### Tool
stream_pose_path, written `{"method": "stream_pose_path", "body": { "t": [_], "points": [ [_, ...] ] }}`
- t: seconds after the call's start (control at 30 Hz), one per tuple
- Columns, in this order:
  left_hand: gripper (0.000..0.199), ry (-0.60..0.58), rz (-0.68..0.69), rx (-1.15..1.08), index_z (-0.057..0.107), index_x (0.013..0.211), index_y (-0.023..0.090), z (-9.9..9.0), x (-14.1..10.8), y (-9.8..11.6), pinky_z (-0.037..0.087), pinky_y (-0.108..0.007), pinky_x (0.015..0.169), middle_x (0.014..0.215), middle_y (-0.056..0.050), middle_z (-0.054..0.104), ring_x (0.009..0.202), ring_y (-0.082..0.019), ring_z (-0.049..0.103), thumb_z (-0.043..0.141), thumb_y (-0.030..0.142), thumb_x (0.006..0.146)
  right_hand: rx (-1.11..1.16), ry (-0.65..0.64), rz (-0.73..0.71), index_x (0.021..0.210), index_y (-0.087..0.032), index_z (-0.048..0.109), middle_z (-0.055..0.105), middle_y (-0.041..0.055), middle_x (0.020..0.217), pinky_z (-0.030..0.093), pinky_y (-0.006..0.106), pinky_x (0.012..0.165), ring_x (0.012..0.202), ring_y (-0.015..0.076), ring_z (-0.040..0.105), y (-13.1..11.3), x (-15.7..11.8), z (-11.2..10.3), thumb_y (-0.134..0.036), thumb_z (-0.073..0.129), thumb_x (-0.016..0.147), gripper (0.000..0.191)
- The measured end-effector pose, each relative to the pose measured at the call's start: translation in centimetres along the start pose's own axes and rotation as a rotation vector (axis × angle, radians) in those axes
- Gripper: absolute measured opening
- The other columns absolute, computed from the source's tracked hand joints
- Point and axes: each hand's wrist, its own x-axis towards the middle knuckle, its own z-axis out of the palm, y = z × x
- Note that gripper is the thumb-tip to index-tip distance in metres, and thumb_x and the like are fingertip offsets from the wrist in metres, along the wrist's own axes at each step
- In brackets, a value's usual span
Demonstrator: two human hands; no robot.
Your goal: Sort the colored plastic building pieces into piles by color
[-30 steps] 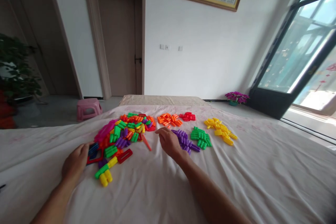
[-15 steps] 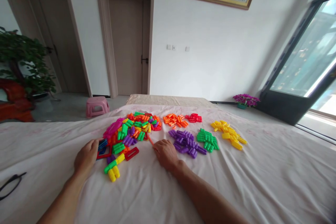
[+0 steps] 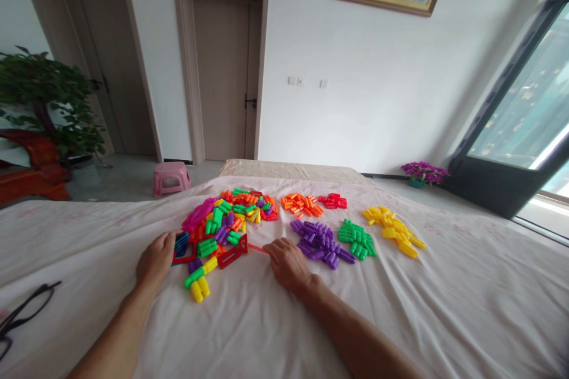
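My left hand [image 3: 154, 256] is closed on a small stack of blue plastic frames [image 3: 181, 242], at the left edge of a mixed heap of colourful plastic pieces [image 3: 229, 222]. A red square frame [image 3: 189, 253] sits against that stack. Between the fingers of my right hand [image 3: 287, 262] is a thin orange-red stick [image 3: 258, 248], pointing left. Its far end meets a small red triangular frame [image 3: 242, 244], which lies by a red rectangular frame [image 3: 229, 257]. Joined green and yellow pieces [image 3: 198, 283] lie in front of the heap.
Right of the heap lie separate piles: orange [image 3: 302, 205], red [image 3: 334, 201], purple [image 3: 322, 244], green [image 3: 357, 239] and yellow [image 3: 393, 230]. Black eyeglasses [image 3: 26, 311] rest at the left on the pale tablecloth [image 3: 249, 331]. A pink stool [image 3: 171, 178] stands beyond the table.
The stick in my right hand has swung from slanting away to nearly level. The red triangular frame at its end has come nearer, beside the rectangular frame. My left hand keeps its hold.
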Motion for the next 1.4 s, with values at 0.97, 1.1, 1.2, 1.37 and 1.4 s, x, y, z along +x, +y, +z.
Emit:
{"method": "stream_pose_path", "body": {
  "t": [0.97,1.1,1.2,1.37,1.4],
  "points": [
    [0.016,0.03,0.848,0.484,0.078,0.094,0.019,4.3,-10.5,9.0,0.045,-0.052,0.107,0.114,-0.016,0.072,0.118,-0.035,0.058,0.078,0.03,0.083,0.049,0.011,-0.028,0.135,-0.025,0.068,0.076,0.008,0.12,0.047,0.034,0.101,0.114,0.0216,0.067,-0.5,0.6,1.0,-0.017,0.052,0.102,0.037],
    [0.014,0.016,0.899,0.403,0.074,0.1,0.019,4.7,-10.4,8.7,0.049,-0.048,0.104,0.115,-0.013,0.072,0.116,-0.031,0.062,0.073,0.025,0.088,0.082,0.048,-0.014,0.132,-0.025,0.071,0.077,0.0084,0.114,0.049,0.033,0.098,0.108,0.0215,0.068,0.0,0.6,1.4,-0.015,0.051,0.103,0.037],
    [0.018,-0.02,0.918,0.359,0.071,0.11,0.021,5.2,-10.3,8.4,0.053,-0.042,0.096,0.111,-0.01,0.073,0.106,-0.026,0.067,0.068,0.021,0.092,0.163,0.083,0.001,0.129,-0.023,0.073,0.076,0.0091,0.112,0.051,0.032,0.095,0.104,0.0218,0.069,0.4,0.7,1.7,-0.013,0.051,0.102,0.036],
    [0.033,-0.122,0.909,0.299,0.065,0.127,0.024,6.0,-10.2,7.8,0.055,-0.038,0.095,0.116,-0.008,0.074,0.107,-0.024,0.071,0.062,0.019,0.095,0.321,0.149,-0.039,0.125,-0.022,0.074,0.075,0.0089,0.107,0.054,0.032,0.092,0.1,0.0216,0.069,1.1,0.8,2.2,-0.012,0.051,0.101,0.035],
    [0.037,-0.143,0.9,0.291,0.063,0.131,0.024,6.1,-10.2,7.8,0.055,-0.038,0.096,0.12,-0.008,0.074,0.111,-0.024,0.07,0.063,0.019,0.095,0.346,0.154,-0.055,0.124,-0.023,0.074,0.075,0.0085,0.107,0.054,0.032,0.091,0.099,0.0215,0.069,1.2,0.8,2.3,-0.012,0.051,0.101,0.035]
  ]
}}
